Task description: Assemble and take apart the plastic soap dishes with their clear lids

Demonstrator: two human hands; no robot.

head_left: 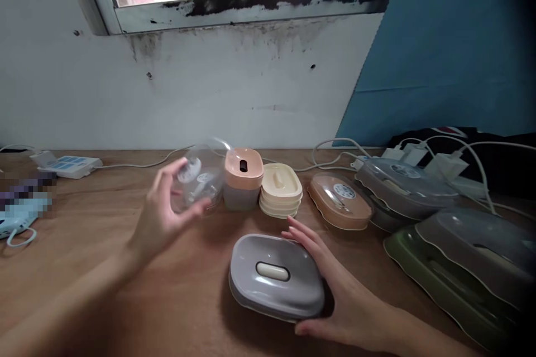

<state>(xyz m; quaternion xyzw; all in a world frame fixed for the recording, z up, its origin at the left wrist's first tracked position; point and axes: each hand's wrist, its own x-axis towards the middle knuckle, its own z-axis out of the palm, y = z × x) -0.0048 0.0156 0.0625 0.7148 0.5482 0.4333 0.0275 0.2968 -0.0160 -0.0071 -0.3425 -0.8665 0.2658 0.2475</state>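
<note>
My left hand [170, 195] is at the left side of a clear plastic lid [201, 170] with round white labels, its fingers and thumb curved about the edge. The clear plastic is partly blurred, so I cannot tell how many pieces lie there. My right hand [330, 284] grips the right end of a grey oval lid [276, 276] with a cream handle piece in its middle, thumb at the near edge and fingers at the far edge. Behind stand a peach-topped box [243, 178] with a dark slot and a stack of cream lids [280, 192].
A peach lid under clear plastic [341, 201] lies right of the stack. Larger grey containers [406, 184] and a green one [452, 284] crowd the right side. A white cable [138, 166] runs along the wall from a power strip [73, 166]; a light-blue object [25, 215] lies far left.
</note>
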